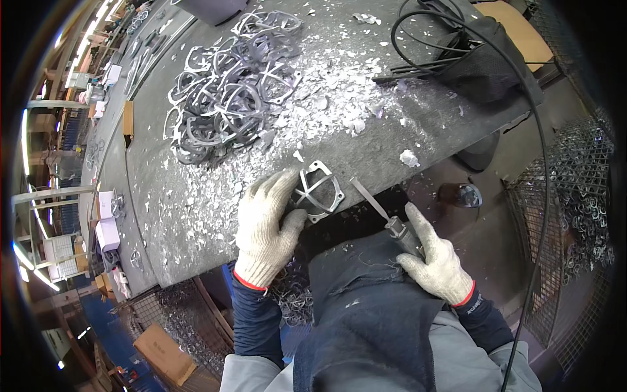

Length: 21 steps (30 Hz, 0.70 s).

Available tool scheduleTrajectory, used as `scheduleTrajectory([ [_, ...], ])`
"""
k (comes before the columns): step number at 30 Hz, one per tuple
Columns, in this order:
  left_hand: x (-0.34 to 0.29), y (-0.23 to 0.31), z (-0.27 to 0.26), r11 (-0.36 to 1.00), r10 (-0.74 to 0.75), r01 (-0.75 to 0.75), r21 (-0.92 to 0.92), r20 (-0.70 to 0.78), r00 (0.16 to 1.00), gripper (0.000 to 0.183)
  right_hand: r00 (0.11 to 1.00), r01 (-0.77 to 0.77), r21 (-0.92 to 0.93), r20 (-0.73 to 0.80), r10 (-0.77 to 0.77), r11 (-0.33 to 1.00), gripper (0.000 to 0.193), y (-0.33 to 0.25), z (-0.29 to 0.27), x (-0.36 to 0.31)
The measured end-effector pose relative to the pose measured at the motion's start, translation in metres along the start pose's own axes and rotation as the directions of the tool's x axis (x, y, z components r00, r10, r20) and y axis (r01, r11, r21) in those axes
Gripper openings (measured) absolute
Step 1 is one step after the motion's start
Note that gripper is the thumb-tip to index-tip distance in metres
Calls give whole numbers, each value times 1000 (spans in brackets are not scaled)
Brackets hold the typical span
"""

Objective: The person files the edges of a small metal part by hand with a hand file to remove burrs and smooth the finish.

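Observation:
My left hand [266,225], in a pale knitted glove with a red cuff edge, holds a cast metal ring with spokes [307,193] by its left side. The ring rests near the front edge of the dark table, fingers over it and thumb at its lower side. To the right, my gloved right hand [431,261] is wrapped round a hand-held filing tool [398,230]. Its narrow flat blade points up and left toward the ring, apart from it. The thumb and index finger lie along the tool's grey body; the palm hides its rear end.
A heap of similar metal rings [228,91] lies at the back left of the table [366,153], among silvery flakes. A black bag [483,62] and a black hose [539,137] are at the right. Wire mesh bins [568,202] of metal parts stand beyond.

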<state>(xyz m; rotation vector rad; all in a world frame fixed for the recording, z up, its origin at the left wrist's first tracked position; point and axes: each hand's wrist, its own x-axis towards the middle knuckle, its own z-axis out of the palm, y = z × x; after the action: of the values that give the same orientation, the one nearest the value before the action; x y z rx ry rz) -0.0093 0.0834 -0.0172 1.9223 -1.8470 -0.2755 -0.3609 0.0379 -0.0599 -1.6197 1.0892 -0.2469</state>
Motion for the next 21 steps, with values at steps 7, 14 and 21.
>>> scheduleTrajectory([
  [7,-1,1,-5,999,6,-6,40,11,1000,73,998,-62,54,20,61,997,102,-2,2,0],
  [14,-2,-4,-1,996,-37,34,-86,-27,999,67,1000,-22,49,-10,22,999,103,0,3,0],
  [21,6,-18,-3,996,7,-11,-86,-39,999,46,999,-38,27,4,38,999,103,0,4,-1],
])
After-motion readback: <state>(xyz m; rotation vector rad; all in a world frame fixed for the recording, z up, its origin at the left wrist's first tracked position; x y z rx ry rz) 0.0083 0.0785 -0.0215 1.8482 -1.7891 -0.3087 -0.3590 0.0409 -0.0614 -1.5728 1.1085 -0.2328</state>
